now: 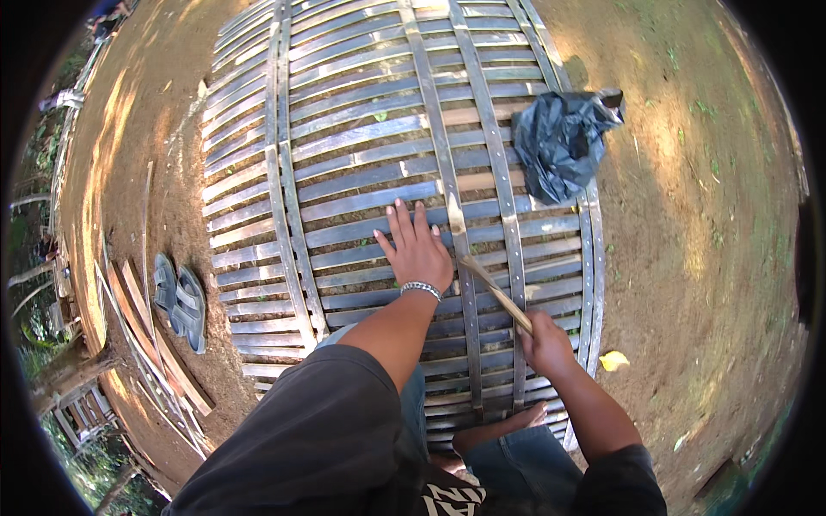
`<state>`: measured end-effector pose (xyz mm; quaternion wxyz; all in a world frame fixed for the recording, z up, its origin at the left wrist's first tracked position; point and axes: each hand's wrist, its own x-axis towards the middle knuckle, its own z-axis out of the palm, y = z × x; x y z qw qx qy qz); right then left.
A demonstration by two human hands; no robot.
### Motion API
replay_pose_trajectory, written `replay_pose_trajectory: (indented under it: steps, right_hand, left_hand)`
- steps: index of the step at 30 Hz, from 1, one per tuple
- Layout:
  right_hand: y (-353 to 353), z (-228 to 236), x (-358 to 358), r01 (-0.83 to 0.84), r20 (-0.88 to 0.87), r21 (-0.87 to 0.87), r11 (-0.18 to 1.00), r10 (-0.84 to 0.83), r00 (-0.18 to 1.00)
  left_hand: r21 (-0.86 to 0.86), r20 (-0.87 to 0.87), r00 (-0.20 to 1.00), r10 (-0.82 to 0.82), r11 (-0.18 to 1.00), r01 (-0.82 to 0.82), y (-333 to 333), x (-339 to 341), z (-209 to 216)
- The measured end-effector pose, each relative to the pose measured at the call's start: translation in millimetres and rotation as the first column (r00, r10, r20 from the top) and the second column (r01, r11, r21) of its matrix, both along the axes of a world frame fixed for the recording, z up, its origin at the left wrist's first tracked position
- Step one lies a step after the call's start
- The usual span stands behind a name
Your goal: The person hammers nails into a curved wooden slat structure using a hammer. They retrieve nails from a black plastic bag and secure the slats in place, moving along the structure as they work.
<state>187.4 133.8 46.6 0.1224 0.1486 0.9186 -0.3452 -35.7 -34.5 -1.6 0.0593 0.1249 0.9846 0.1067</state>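
Observation:
My left hand [422, 258] lies flat with fingers spread on a panel of split bamboo slats [361, 206], a chain bracelet at its wrist. My right hand [547, 346] is closed around a wooden stick [497, 291], which slants up and left from my fist. The stick's far end is at one of the long lengthwise strips [444, 163] that cross the slats; I cannot tell whether it touches. Small nail-like dots run along a neighbouring strip [508, 215]. My knees and a bare foot are on the near part of the panel.
A crumpled black plastic bag [559, 146] sits on the panel's right side. On the dirt to the left lie a pair of sandals [182, 301] and several long bamboo strips [155, 344]. A yellow leaf [613, 361] lies on the ground at right.

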Motion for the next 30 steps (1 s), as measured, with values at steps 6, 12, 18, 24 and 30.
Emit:
replay_pose_trajectory:
  steps: [6,12,18,24,30]
  right_hand:
    - [1.9,-0.2,3.1,0.001,0.175,0.073,0.997,-0.014,0.984]
    - [-1.1,15.2,5.9,0.008,0.016,-0.014,1.000,-0.008,1.000]
    - [-13.6,-0.4,12.9,0.097,-0.085,-0.122,0.988,-0.107,0.991]
    - [-8.2,9.4,-0.2,-0.005,0.127,0.062,0.998,-0.002,0.992]
    - [25.3,53.8,-17.8,0.150,0.218,0.019,0.989,-0.150,0.964]
  left_hand:
    - [0.043,0.029,1.000,0.000,0.999,-0.001,1.3,0.4,-2.7]
    - [0.066,0.017,1.000,0.004,0.998,-0.005,3.5,-1.7,0.6]
    - [0.101,0.026,1.000,0.014,0.995,-0.017,0.3,1.3,-6.6]
    - [0.105,0.098,0.994,-0.044,0.994,0.034,-9.3,-10.9,6.2]
    - [0.150,-0.127,0.989,0.079,0.987,-0.060,-126.6,-107.0,32.0]
